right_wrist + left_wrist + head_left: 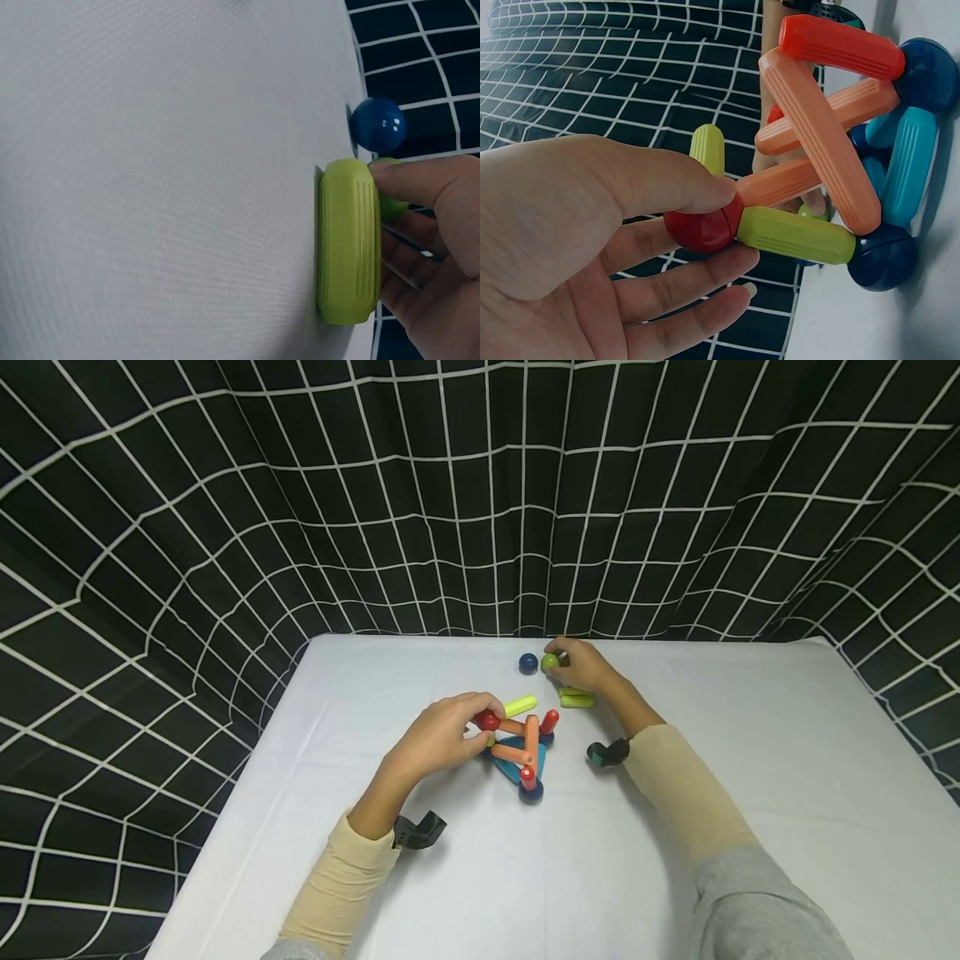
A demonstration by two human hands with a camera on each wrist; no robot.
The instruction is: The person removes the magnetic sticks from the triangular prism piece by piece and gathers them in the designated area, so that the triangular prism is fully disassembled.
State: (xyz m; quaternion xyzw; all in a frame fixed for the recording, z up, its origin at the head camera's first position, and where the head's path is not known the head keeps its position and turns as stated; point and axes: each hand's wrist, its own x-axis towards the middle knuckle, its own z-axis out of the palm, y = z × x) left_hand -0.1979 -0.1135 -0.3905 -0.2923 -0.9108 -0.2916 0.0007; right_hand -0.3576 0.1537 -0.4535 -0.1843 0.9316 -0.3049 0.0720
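Note:
My left hand [442, 735] grips a red ball [703, 229] between thumb and fingers. That ball tops a yellow-green rod [799, 234] standing on a navy ball [882, 256], one corner of a construction of rods and balls. Blue rods [909, 166] form its base. Orange rods [532, 739] lean across it, and a red rod [841, 47] rises from another navy ball [928, 73]. Another yellow-green rod [521, 705] sticks out from the red ball. At the back, my right hand [583, 667] pinches a green ball [551, 662], partly hidden by its fingers in the right wrist view.
A loose blue ball [528, 663] lies just left of the green one. Yellow-green rods [576, 698] lie on the white tabletop [735, 727] near my right hand. A black curtain with a white grid [487, 510] hangs behind the table's back edge.

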